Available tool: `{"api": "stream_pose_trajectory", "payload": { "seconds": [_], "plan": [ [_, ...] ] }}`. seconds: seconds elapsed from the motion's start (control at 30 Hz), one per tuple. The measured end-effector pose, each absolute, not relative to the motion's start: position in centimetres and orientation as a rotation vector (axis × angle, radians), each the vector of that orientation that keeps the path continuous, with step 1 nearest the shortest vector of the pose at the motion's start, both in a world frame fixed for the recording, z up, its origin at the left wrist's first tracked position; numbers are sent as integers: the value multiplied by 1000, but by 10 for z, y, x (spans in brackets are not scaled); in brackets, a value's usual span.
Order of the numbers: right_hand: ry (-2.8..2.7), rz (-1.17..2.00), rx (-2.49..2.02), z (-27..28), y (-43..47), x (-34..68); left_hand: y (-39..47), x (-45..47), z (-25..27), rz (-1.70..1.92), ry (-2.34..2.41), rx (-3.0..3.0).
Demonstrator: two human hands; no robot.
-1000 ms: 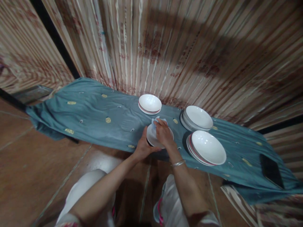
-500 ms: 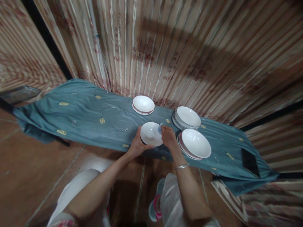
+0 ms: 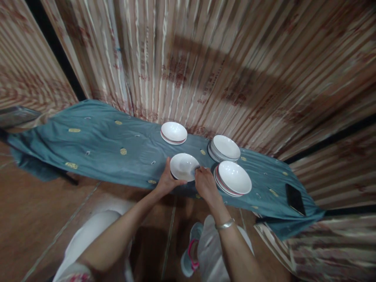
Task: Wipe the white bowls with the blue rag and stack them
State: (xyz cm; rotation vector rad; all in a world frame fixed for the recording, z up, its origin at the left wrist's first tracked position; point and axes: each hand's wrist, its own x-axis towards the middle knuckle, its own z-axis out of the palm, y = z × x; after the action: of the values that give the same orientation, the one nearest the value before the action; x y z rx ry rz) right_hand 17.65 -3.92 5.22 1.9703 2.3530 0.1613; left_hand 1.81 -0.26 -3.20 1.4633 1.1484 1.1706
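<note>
A white bowl (image 3: 182, 165) is held above the near edge of a teal cloth (image 3: 117, 149) spread along the floor. My left hand (image 3: 165, 183) grips the bowl's near left rim. My right hand (image 3: 205, 185) is at the bowl's right rim, closed on a small pale blue cloth (image 3: 196, 169) that barely shows. Three stacks of white dishes stand close by: one behind the bowl (image 3: 174, 132), one at the back right (image 3: 225, 148), one to the right (image 3: 233, 178).
A black phone (image 3: 294, 198) lies on the teal cloth at the far right. A striped curtain wall (image 3: 205, 66) rises right behind the cloth. My knees and a shoe (image 3: 189, 258) are on the brown tiled floor below.
My right hand slid with the small cloth from the top of the bowl to its right rim. The view shifted so everything sits further left and smaller.
</note>
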Motion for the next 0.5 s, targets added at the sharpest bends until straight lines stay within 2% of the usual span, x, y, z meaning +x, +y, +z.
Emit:
{"api": "stream_pose_trajectory", "payload": {
  "seconds": [0.5],
  "plan": [
    [2718, -313, 1827, 66, -41, 146, 0, 9, -34, 1071, 1040, 1428]
  ]
}}
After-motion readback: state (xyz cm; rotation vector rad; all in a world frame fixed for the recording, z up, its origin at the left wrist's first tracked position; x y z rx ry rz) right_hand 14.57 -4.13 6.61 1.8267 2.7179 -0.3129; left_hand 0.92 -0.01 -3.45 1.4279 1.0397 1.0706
